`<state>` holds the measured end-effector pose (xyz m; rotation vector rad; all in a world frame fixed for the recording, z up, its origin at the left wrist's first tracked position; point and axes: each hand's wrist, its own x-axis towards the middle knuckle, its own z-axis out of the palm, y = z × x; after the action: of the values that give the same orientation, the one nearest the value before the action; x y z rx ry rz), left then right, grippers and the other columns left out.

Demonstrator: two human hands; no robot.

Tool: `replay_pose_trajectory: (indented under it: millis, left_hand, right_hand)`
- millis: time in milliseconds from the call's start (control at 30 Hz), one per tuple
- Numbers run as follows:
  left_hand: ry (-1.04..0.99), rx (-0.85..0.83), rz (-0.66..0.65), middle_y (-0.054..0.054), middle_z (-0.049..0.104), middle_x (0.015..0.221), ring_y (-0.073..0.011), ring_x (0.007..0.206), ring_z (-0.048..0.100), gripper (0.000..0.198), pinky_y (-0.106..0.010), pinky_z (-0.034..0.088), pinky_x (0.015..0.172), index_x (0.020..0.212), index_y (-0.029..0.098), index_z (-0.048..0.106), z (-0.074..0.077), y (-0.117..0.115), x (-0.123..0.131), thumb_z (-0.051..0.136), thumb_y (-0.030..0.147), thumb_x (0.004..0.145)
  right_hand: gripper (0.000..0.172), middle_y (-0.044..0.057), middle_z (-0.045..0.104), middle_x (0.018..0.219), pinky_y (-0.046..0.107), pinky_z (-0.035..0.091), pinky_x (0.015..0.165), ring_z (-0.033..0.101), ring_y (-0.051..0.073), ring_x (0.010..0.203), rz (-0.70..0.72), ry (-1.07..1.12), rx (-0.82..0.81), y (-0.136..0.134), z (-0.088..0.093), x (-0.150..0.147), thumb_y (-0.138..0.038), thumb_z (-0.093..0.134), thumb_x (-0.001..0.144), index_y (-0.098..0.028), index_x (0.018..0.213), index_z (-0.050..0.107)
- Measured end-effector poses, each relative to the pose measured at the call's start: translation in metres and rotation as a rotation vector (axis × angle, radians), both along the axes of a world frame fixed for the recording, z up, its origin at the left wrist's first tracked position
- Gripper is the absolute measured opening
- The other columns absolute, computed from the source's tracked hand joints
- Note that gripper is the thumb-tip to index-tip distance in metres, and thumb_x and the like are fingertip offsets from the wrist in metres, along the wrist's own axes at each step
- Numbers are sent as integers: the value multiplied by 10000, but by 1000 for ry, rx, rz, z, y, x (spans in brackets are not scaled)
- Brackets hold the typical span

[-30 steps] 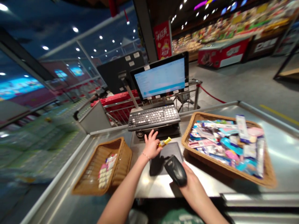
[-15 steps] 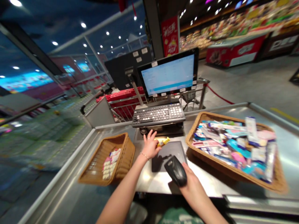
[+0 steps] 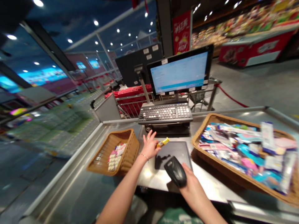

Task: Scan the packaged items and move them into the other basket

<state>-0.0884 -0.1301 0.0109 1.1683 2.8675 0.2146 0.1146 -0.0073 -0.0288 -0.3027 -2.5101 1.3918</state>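
My left hand [image 3: 149, 147] is raised at the near edge of a black scanner pad [image 3: 174, 154], pinching a small yellow packet [image 3: 163, 142] between its fingers. My right hand [image 3: 191, 185] grips a black handheld barcode scanner [image 3: 175, 171], its head angled toward the pad. To the right stands a wide wicker basket [image 3: 224, 177] heaped with several flat, colourful retail packets. A smaller wicker basket [image 3: 132, 152] on the left holds a few packets [image 3: 116, 157].
A steel checkout counter [image 3: 149, 183] runs around the hands. Behind the pad are a black keyboard [image 3: 165, 113] and a till monitor [image 3: 179, 73]. Red shopping baskets [image 3: 130, 99] and a wire trolley stand beyond, with store aisles and a red freezer [image 3: 253, 46] farther back.
The view has swung left, shifting the counter, baskets and monitor rightward in the frame. Both hands stay in nearly the same picture position, still holding the packet and scanner.
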Motion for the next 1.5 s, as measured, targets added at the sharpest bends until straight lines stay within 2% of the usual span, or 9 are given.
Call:
replay_pose_trajectory:
  millis: [433,567,1033,1267,1500]
  left_hand:
    - [7,14,81,-120,369,1523,-346,1469,138,126,-728,112,1102,779,189,661,0,-26,3,716,291,731]
    - [14,15,113,-120,364,1526,-351,1470,132,123,-733,110,1099,786,191,662,1,-35,3,711,292,735]
    - [43,-8,215,-119,386,1516,-344,1472,135,124,-701,115,1120,819,192,666,14,-61,8,679,297,754]
    - [42,-4,258,-111,375,1522,-353,1473,120,108,-733,100,1101,815,197,657,15,-74,6,661,288,756]
    - [67,-2,317,-103,363,1531,-356,1472,122,106,-746,145,1078,807,201,656,17,-90,0,649,295,760]
  right_hand:
    - [463,165,659,1237,489,379,1109,524,329,1274,44,-47,25,-7,-4,-2,-167,587,679,-102,1128,679]
    - [464,168,659,1233,477,347,1133,531,314,1270,73,-44,25,-9,-2,-3,-177,575,701,-86,1146,670]
    - [413,165,677,1206,547,384,1092,565,332,1229,149,17,24,-14,6,-6,-190,575,716,-132,1107,695]
    - [450,183,666,1219,557,414,1058,564,339,1229,160,56,62,-15,-3,-7,-173,487,744,-108,1149,671]
    - [461,176,671,1214,549,438,1039,569,338,1222,165,62,69,-17,-7,-8,-166,485,733,-117,1153,669]
